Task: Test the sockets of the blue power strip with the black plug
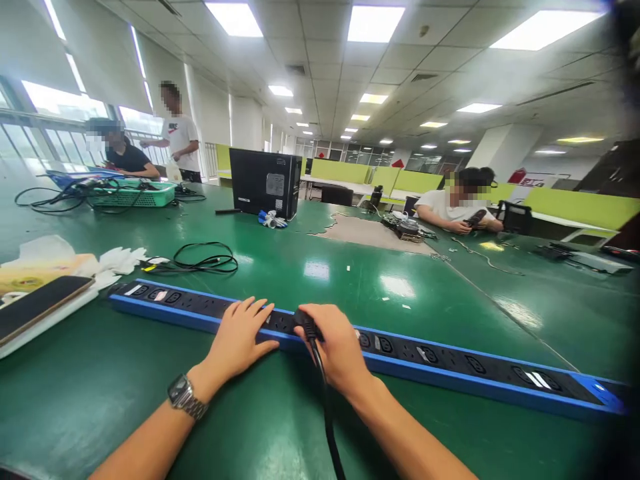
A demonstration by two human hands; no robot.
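Note:
A long blue power strip [440, 373] with a black socket face lies across the green table in front of me. My left hand [243, 333] rests flat on it left of centre, fingers spread over the sockets. My right hand [337, 343] is closed around a black power plug [306, 325], which sits against the sockets near the strip's middle. Whether its pins are inside a socket is hidden. From the plug a black cable [327, 420] runs down toward the near table edge.
A coiled black cable [205, 259] lies beyond the strip. At left are a phone [43, 303] and crumpled white tissue [120, 260]. Farther back stand a black computer case [260, 183] and a green basket [133, 195] with cables. Several people are around the table.

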